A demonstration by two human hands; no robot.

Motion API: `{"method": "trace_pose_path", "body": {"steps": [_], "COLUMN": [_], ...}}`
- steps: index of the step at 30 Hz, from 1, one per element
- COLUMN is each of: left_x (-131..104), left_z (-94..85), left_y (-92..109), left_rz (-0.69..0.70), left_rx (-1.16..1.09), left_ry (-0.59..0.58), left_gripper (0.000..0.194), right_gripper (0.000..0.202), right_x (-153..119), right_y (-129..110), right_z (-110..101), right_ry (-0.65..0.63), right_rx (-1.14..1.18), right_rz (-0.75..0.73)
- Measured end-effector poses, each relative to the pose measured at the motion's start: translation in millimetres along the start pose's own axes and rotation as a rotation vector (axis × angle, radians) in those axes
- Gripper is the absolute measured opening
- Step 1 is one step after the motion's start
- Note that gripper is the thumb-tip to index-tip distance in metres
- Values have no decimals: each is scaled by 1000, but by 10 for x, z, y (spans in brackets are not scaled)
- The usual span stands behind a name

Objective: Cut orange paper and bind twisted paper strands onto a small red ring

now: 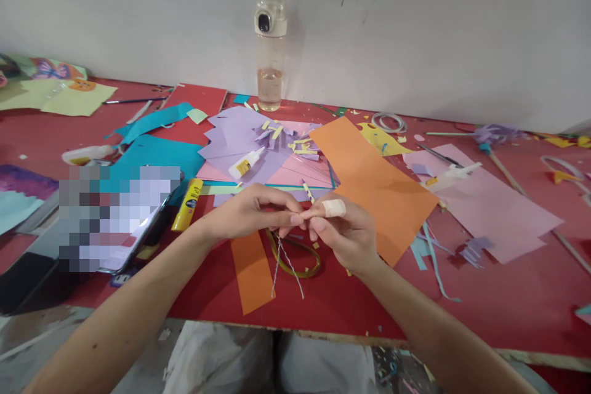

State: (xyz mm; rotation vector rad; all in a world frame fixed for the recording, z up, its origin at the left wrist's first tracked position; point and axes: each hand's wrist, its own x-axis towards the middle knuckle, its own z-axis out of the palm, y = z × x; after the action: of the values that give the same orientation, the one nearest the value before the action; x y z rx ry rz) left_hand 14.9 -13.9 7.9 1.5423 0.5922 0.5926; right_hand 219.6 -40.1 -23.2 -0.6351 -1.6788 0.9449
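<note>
Left hand (252,212) and right hand (348,231), fingers pinched, contents hidden, near the tabletop's (332,311) front edge; twisted string (276,261) apparently unfinished, two ends loose.

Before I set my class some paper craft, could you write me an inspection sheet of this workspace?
Surface: red tabletop, strewn with paper scraps.
Job's things: pale twisted strands, hanging in front of an olive loop.
Clutter: large orange sheet, yellow glue stick, small glue bottle, phone.
Hands: left hand and right hand meet, fingers pinched; exact grip hidden.
Cables: white coil near the wall; cannot tell whether it's a cable.
Surroundings: pale wall, drink bottle upright before it.
</note>
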Motion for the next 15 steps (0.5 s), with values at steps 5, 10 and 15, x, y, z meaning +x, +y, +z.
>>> {"method": "trace_pose_path", "body": {"steps": [5,10,15], "left_x": [-1,5,17], "left_z": [28,25,21], "left_y": [17,44,46], "left_rz": [85,89,75], "left_rx": [75,117,142], "left_ry": [48,39,59], "left_gripper": [20,22,18], "right_gripper": [20,18,18], "right_x": [5,2,-7], "right_y": [7,1,-3], "right_z": [23,32,37], "right_ry": [35,65,66], "right_rx": [-32,-39,-48], "right_rz": [22,46,55]}}
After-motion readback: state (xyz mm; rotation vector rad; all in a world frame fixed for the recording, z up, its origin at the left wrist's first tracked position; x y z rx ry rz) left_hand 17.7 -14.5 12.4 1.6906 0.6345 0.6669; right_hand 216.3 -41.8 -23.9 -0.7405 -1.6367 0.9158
